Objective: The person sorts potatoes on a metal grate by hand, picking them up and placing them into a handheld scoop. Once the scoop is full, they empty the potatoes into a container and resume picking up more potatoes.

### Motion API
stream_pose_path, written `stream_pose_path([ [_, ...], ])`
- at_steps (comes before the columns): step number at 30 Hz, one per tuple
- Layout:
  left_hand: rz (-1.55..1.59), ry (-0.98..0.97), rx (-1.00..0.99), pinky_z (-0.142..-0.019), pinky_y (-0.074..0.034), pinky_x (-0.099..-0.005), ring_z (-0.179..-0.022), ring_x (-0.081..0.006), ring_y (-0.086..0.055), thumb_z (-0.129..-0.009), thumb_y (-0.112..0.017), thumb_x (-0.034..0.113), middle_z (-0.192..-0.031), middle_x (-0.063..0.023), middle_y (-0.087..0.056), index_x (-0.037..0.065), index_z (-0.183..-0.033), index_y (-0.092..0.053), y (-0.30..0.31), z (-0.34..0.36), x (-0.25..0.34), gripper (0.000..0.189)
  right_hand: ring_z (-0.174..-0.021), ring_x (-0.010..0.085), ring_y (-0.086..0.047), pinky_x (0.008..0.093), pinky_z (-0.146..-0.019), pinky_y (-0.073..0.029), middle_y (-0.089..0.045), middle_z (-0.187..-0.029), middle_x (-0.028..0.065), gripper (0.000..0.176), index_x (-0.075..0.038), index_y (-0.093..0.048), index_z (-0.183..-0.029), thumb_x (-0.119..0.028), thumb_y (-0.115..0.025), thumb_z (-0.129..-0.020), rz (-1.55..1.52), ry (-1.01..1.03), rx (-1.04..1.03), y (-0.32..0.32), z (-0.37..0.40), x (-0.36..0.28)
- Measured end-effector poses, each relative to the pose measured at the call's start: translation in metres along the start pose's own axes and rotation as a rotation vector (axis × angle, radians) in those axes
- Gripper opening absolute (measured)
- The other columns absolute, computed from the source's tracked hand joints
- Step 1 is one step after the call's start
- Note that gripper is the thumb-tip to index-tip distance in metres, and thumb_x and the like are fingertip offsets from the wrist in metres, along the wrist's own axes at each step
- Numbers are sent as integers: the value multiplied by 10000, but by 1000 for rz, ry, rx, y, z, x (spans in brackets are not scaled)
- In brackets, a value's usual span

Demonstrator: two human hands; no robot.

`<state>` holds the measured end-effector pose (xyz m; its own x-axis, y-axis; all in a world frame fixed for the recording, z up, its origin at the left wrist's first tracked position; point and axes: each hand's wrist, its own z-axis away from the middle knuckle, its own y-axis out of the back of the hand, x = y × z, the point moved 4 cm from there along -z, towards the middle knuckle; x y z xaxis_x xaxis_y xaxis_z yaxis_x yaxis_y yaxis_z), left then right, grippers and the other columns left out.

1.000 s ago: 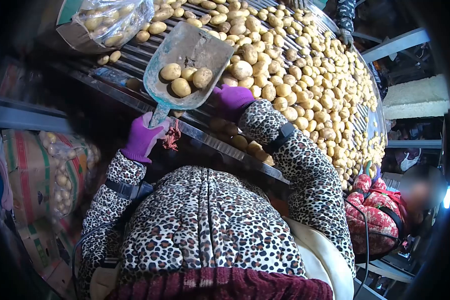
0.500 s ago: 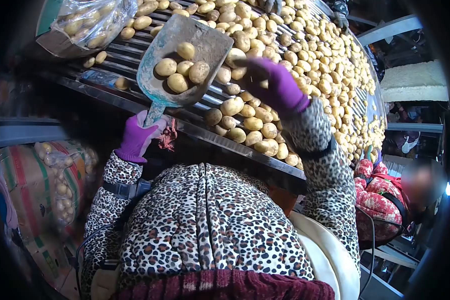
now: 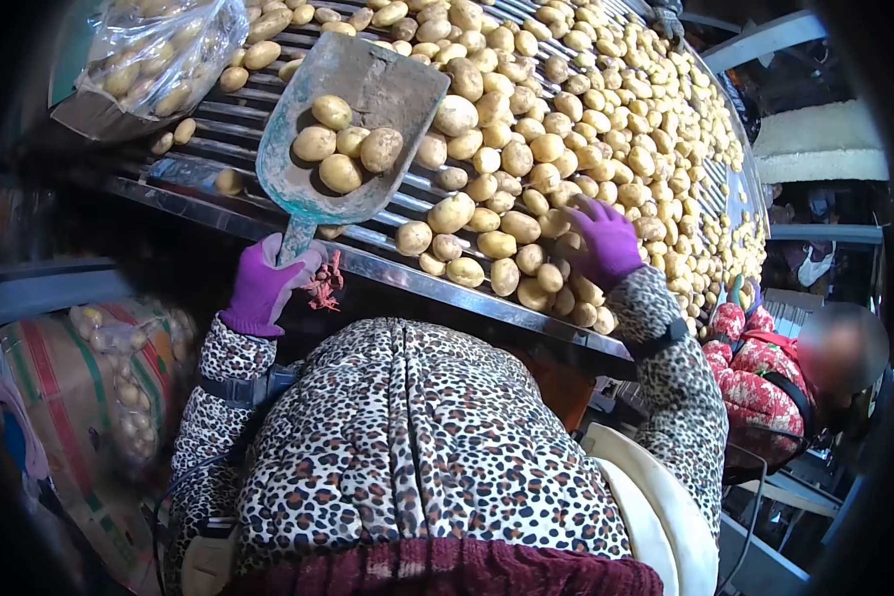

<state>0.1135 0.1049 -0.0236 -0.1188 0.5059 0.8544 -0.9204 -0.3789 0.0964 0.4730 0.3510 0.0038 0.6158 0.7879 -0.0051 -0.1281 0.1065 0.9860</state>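
Observation:
My left hand (image 3: pixel 265 283), in a purple glove, is wrapped round the short handle of a worn, green-edged metal scoop (image 3: pixel 368 84). Several potatoes (image 3: pixel 340 173) lie in the scoop, which rests over the metal rollers (image 3: pixel 204 149). To the right, my right hand (image 3: pixel 603 241), also in a purple glove, is on the spread of loose potatoes (image 3: pixel 546 148) with its fingers apart and curved over them. Its fingertips touch potatoes near the front edge.
A clear plastic bag of potatoes (image 3: pixel 159 65) stands at the upper left. The metal front edge (image 3: pixel 447 297) runs before my body. A large patterned sack (image 3: pixel 70 397) is at lower left. A co-worker in red sleeves (image 3: pixel 760 382) is at the right.
My right hand has moved right and down, away from the scoop, onto the potatoes near the front edge. My left hand still holds the scoop, slightly shifted left in view.

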Motion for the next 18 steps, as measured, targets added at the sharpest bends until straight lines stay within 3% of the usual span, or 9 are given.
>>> stream_pose_path([
  [2,-12,8,-27,-653,-502,-224,-746,-92,-634,-861,-669,175,-862,-50,-678,-23,-1021,-669,-1,1,1,255,-1095,326,-561,470,-915,-449,-549,-1281,109,466,-185,-573,-1230,-288,-688,-790,24,-63,-9,7,4,8],
  [4,-20,2,-37,-654,-501,-223,-745,-92,-636,-861,-671,176,-859,-51,-679,-24,-1020,-670,-1,-3,3,255,-997,315,-611,412,-839,-499,-643,-1090,113,417,-181,-618,-1179,-216,-716,-775,-246,-14,178,26,-5,-17],
  [5,-25,6,-35,-654,-501,-223,-744,-92,-636,-863,-672,179,-860,-52,-680,-24,-1020,-670,0,-2,1,256,-970,298,-629,386,-802,-514,-659,-1041,100,403,-178,-636,-1151,-177,-727,-758,-414,-15,62,27,-9,-39],
  [7,-51,3,-31,-652,-501,-222,-740,-92,-637,-870,-672,185,-861,-52,-681,-25,-1019,-671,-2,-4,5,257,-878,285,-665,395,-738,-532,-675,-979,86,355,-189,-650,-1133,-246,-703,-787,-661,82,-186,28,-15,-87],
  [9,-87,11,-6,-649,-502,-220,-737,-91,-636,-878,-671,191,-860,-51,-681,-28,-1018,-670,-3,-2,7,260,-814,325,-667,412,-716,-537,-678,-867,139,308,-140,-674,-1041,-370,-641,-839,-563,135,-289,1,-26,-114],
  [13,-57,0,4,-636,-500,-213,-727,-81,-630,-888,-670,199,-847,-39,-677,-29,-1018,-671,-1,-1,1,262,-839,350,-659,440,-745,-528,-679,-868,166,393,-59,-654,-986,-423,-646,-840,-669,118,-460,-9,-38,-118],
  [18,-15,33,-4,-637,-490,-205,-710,-65,-615,-883,-679,201,-832,-29,-672,-20,-1000,-680,-7,1,8,250,-803,364,-654,450,-714,-520,-667,-820,175,367,-66,-654,-953,-417,-636,-847,-510,88,-470,-18,-41,-116],
])
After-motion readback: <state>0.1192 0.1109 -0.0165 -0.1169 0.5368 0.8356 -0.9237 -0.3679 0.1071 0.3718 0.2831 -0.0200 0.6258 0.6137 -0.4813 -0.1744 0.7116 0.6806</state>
